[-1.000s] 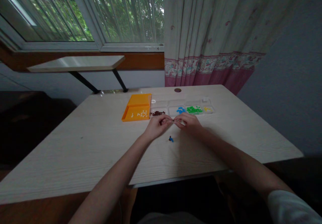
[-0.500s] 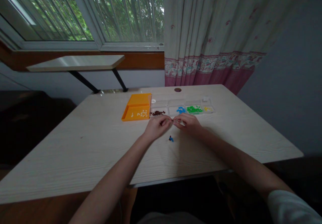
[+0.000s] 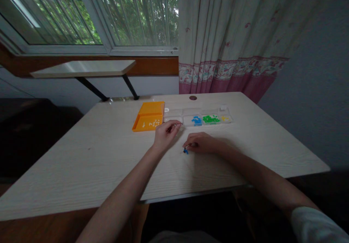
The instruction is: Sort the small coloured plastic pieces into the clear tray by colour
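My left hand [image 3: 166, 131] hovers in front of the clear compartment box, its thumb and forefinger pinched at a tiny item too small to name. It hides the dark brown pieces behind it. My right hand [image 3: 200, 142] is lower on the table, with thumb and finger closing at a small blue and black cluster of pieces [image 3: 185, 151] that lies on the tabletop. The fingertips touch or nearly touch the top of this cluster. Blue pieces [image 3: 196, 120], green pieces [image 3: 211, 119] and yellow pieces [image 3: 225, 118] lie in separate compartments of the clear box [image 3: 187, 120].
An orange case [image 3: 149, 108] stands open left of the clear box, with white pieces [image 3: 155, 123] in its front part. A raised shelf [image 3: 84, 67] is at the back left. A cable hole [image 3: 193, 98] is near the table's rear edge [image 3: 218, 92].
My hands, which met fingertip to fingertip, have parted. The right hand has come down toward me to the blue and black cluster; the left has shifted slightly left and away.
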The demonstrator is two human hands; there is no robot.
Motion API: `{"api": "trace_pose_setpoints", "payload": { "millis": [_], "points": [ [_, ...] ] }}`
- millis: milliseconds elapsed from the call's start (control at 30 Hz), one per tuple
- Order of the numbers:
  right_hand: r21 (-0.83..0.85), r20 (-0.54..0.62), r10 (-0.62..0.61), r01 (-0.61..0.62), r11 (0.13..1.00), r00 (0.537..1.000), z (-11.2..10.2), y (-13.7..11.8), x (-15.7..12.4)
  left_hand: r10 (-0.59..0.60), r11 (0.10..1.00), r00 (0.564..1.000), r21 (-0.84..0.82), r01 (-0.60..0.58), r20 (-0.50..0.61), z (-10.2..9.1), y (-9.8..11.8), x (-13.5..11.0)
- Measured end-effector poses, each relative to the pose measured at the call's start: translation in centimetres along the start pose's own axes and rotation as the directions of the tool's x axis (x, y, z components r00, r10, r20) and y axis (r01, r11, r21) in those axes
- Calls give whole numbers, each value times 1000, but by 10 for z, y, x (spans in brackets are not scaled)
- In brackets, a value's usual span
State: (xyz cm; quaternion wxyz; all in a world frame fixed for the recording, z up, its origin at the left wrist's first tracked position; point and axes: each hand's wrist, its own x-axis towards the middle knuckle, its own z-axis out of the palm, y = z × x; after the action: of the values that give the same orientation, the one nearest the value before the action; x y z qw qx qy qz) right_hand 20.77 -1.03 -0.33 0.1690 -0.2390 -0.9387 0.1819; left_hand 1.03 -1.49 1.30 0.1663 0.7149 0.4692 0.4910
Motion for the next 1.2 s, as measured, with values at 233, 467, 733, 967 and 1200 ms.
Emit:
{"api": "trace_pose_setpoints", "payload": {
  "millis": [233,467,733,967,1200],
  "points": [
    [-29,33,12,-11,1000,999,0,0,1,-31,999,999,3,32,-32,0,-1,1],
    [0,26,6,-6,1000,1000,-3,-3,1,-108,993,991,48,112,-76,1,-14,6],
    [56,-67,23,-19,998,998,2,1,2,-299,905,932,248,345,-205,-3,-43,11],
    [24,-235,81,-78,997,969,2,8,3,-255,958,963,117,263,-82,-1,-42,13],
    [12,-364,182,-191,982,913,2,16,3,-70,996,939,-36,87,336,12,-17,1]
  ]
}}
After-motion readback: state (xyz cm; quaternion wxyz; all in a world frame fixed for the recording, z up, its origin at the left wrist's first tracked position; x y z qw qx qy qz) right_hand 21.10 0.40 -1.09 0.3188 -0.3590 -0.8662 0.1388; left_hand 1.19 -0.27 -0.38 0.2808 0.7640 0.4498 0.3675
